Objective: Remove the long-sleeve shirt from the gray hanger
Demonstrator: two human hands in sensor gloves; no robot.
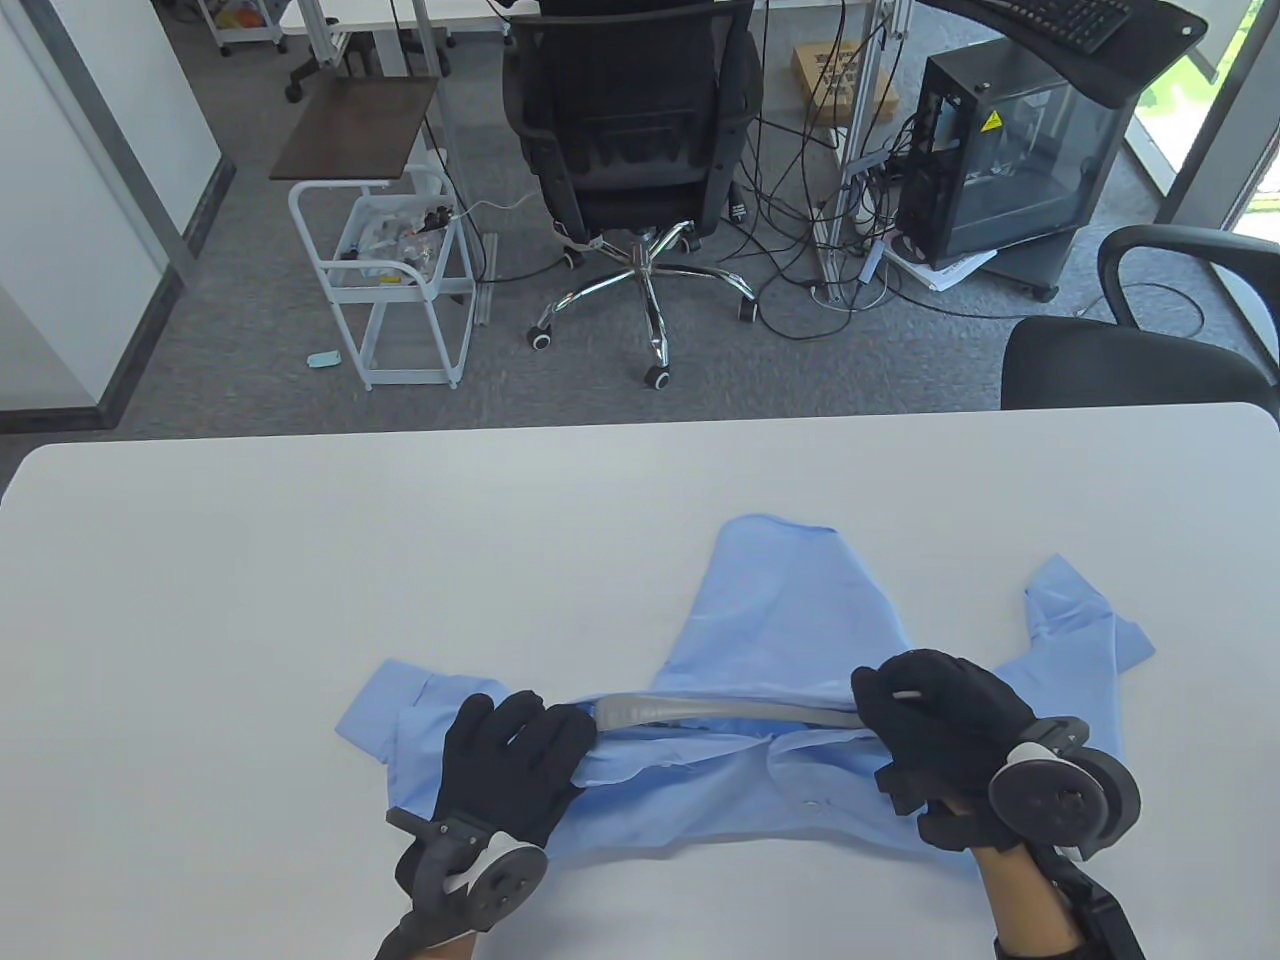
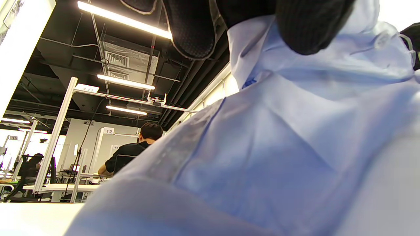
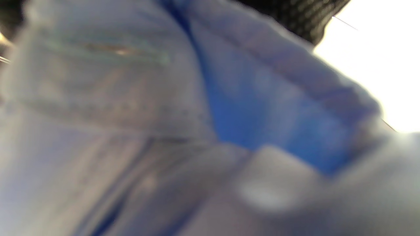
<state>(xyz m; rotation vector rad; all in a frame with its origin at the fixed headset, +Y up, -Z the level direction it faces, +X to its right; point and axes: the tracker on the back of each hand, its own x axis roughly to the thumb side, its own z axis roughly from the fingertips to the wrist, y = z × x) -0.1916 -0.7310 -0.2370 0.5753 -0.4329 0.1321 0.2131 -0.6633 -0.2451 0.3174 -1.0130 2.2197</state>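
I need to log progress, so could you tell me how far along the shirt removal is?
Partly done: a stretch of the gray hanger already shows bare above the light blue shirt. In hand: the left hand grips fabric by one hanger end, and the right hand grips the other end. Left: the hanger remains inside the shirt and must come out.

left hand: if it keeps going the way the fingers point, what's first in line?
The left hand points up-right, fingertips already on the shirt beside the exposed end of the gray hanger. Going on, it would probably meet that hanger bar first; depth is unclear.
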